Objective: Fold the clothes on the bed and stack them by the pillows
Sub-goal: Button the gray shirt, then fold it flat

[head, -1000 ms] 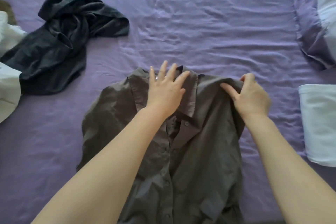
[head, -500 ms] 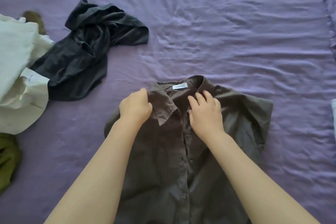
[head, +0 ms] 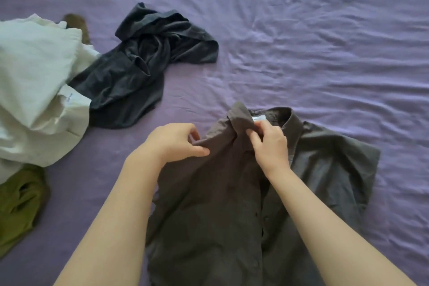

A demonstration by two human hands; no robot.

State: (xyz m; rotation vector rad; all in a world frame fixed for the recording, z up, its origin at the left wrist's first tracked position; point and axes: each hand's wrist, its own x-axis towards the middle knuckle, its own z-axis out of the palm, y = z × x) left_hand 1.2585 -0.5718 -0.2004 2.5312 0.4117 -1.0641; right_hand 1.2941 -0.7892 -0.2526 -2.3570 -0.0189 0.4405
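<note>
Lying buttoned at 5 o'clock, the brown shirt [head: 220,204] is being pinched by both hands' fingers: left hand [head: 176,141] now bunching the shoulder, right hand [head: 269,144] newly gripping the collar.

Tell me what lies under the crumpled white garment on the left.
The white garment overlaps an edge of the dark navy crumpled garment and an olive green cloth. Whatever else lies beneath is covered.

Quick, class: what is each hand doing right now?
Left hand: pinching the brown shirt at its shoulder.
Right hand: gripping the shirt's collar.
</note>
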